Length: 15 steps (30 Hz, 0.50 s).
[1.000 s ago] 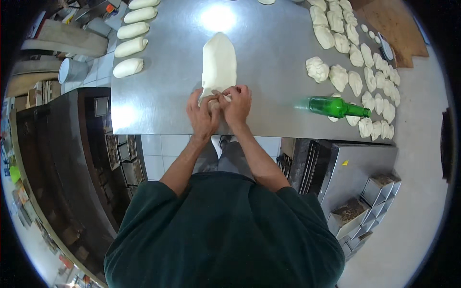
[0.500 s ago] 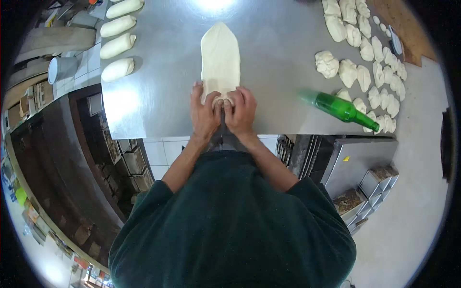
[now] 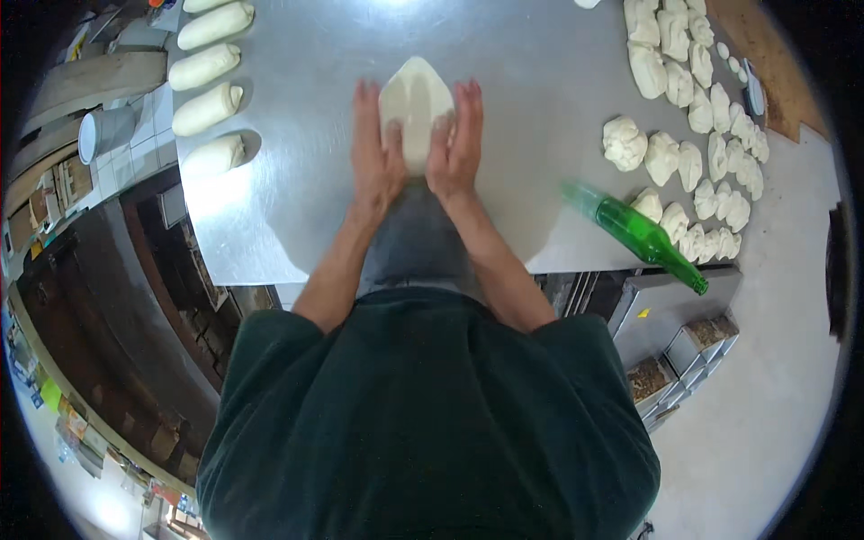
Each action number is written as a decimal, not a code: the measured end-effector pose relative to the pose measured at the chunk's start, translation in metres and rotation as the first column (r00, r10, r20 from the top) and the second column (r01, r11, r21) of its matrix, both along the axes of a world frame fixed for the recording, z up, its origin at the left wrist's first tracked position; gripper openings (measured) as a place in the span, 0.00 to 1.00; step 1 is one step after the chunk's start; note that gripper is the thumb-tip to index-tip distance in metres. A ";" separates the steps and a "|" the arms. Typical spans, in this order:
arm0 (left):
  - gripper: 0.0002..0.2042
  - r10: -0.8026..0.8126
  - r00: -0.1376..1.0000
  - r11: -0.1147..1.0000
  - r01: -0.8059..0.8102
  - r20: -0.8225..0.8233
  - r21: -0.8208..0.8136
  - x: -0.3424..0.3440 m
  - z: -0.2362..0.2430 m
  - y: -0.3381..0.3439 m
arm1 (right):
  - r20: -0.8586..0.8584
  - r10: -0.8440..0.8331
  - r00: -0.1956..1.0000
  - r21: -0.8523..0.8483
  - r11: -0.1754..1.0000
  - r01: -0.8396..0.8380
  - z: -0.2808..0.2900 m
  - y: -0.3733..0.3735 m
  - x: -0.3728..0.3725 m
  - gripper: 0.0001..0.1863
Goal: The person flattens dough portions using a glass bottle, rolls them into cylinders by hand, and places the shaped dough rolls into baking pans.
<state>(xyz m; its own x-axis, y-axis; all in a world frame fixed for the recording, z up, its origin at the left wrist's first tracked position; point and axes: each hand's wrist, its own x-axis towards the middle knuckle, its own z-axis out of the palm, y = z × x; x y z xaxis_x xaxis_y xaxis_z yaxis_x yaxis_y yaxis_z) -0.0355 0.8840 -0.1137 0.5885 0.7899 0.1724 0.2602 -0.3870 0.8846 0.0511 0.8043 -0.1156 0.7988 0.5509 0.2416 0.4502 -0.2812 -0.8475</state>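
Observation:
A flat piece of white dough (image 3: 416, 90) with a pointed far end lies on the metal table in front of me. My left hand (image 3: 374, 157) is along its left side, fingers stretched forward and slightly blurred, thumb by the dough's edge. Along the other side, my right hand (image 3: 455, 148) mirrors it, fingers extended and thumb at the dough. Both hands are open. The near end of the dough sits between my wrists and palms, partly hidden and blurred, so its shape there is unclear.
Several rolled dough loaves (image 3: 209, 110) line the table's left side. Right of my hands lies a green glass bottle (image 3: 639, 229), beside many rough dough pieces (image 3: 661, 157). The metal table (image 3: 297, 117) ends just in front of my body. A grey bucket (image 3: 103, 133) stands beyond its left edge.
My hands have slid forward from the near end of the dough, and their curled fingers have straightened. The flat dough strip now looks shorter.

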 end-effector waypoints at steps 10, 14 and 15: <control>0.23 -0.035 0.999 0.998 0.035 -0.005 -0.044 0.038 -0.003 0.023 | 0.025 -0.052 0.998 0.037 0.998 0.051 -0.001 0.034 0.026 0.25; 0.23 0.110 0.991 0.974 -0.122 0.074 0.193 0.007 -0.033 -0.002 | 0.097 -0.074 0.993 0.009 0.997 0.073 -0.015 -0.003 -0.001 0.22; 0.22 0.107 0.993 0.971 -0.093 -0.048 0.222 0.021 -0.031 0.002 | 0.108 -0.090 0.990 -0.044 0.994 0.095 -0.021 0.010 0.003 0.21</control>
<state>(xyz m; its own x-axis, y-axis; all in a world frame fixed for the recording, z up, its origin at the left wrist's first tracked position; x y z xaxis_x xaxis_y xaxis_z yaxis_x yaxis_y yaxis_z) -0.0141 0.8855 -0.1448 0.5228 0.7922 0.3149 0.3569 -0.5389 0.7630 0.0539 0.8141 -0.1365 0.8184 0.4887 0.3023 0.5067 -0.3655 -0.7808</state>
